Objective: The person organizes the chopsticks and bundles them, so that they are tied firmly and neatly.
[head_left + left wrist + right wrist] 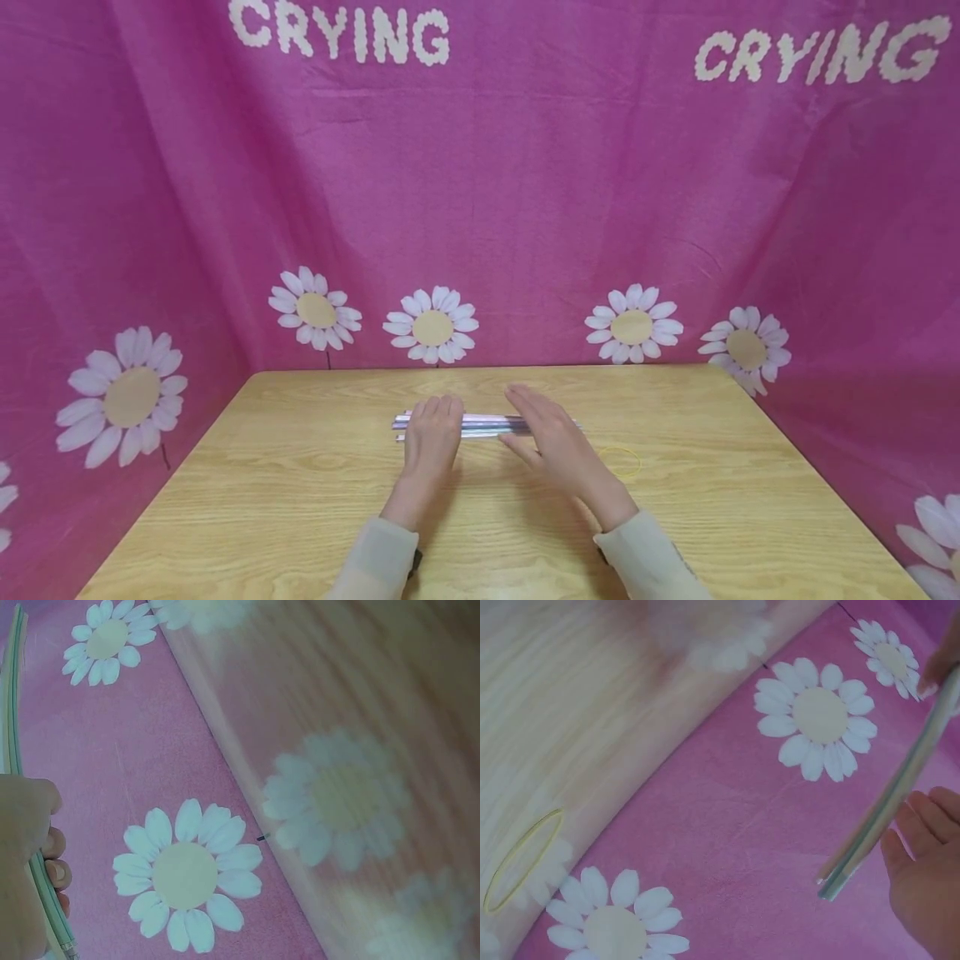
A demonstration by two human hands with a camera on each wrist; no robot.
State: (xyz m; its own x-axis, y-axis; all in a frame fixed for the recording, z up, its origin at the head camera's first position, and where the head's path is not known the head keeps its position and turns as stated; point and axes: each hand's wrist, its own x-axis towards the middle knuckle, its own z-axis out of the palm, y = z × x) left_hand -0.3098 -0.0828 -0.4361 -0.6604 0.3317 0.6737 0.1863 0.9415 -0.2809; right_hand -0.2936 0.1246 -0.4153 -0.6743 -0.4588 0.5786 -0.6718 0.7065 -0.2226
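Observation:
A bundle of thin pastel pencils (483,424) lies crosswise on the wooden table (300,500). My left hand (433,427) lies over its left part. In the left wrist view the left hand (22,855) has its fingertips (57,873) curled round the pencils (11,712). My right hand (536,427) lies flat with straight fingers over the bundle's right part. The right wrist view shows the right hand (922,870) relaxed beside the pencils' end (870,832). A yellow rubber band (621,461) lies loose just right of the right hand, and it also shows as the rubber band (521,859).
Pink cloth with white daisies (525,208) walls in the table at the back and on both sides. The table's edge meets the cloth right behind the pencils.

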